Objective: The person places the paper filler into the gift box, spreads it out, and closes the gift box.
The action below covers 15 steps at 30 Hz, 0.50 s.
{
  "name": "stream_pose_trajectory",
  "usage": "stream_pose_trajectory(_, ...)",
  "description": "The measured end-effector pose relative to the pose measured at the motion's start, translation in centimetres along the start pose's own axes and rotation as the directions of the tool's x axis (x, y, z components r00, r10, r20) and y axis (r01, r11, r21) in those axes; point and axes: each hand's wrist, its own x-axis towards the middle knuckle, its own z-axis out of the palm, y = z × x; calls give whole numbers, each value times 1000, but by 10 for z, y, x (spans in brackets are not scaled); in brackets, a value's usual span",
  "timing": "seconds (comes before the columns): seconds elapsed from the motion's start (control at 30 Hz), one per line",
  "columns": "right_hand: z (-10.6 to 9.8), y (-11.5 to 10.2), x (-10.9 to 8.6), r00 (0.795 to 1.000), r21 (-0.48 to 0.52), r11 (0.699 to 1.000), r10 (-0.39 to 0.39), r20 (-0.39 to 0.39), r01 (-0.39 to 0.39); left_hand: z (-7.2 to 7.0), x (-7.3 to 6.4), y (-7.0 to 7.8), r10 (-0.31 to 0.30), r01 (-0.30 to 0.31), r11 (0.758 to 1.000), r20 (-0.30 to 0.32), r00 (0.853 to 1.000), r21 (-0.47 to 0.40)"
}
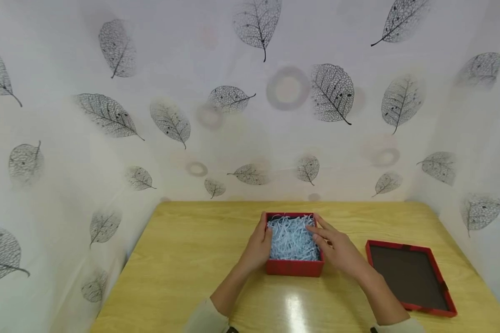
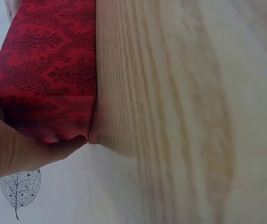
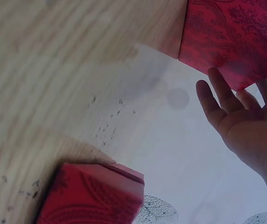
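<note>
A red patterned gift box (image 1: pixel 295 268) stands uncovered on the table, filled with pale blue shredded paper (image 1: pixel 293 238). My left hand (image 1: pixel 258 244) holds the box's left side, its thumb near the rim. The left wrist view shows a finger of the left hand (image 2: pixel 12 151) reaching along the red wall (image 2: pixel 44 60) to the bottom corner. At the opposite side, my right hand (image 1: pixel 337 247) has its fingers spread over the right rim and the paper's edge. In the right wrist view, the right hand (image 3: pixel 247 126) has extended, parted fingers beside the box (image 3: pixel 231 37).
To the right lies the red box lid (image 1: pixel 408 275), its dark inside facing up. The wooden table (image 1: pixel 183 263) is bordered at the back and sides by a pale curtain (image 1: pixel 250 134) printed with leaves.
</note>
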Motion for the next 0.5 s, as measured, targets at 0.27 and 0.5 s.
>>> stream_pose_trajectory(0.27,-38,12,-20,998,55,996,65,-20,-64,0,-5,14,90,-82,994,-109,990,79)
stream_pose_trajectory(0.5,-99,48,-83,932,-82,934,334,-138,-347,50,-70,74,248,-257,961,-90,965,-99)
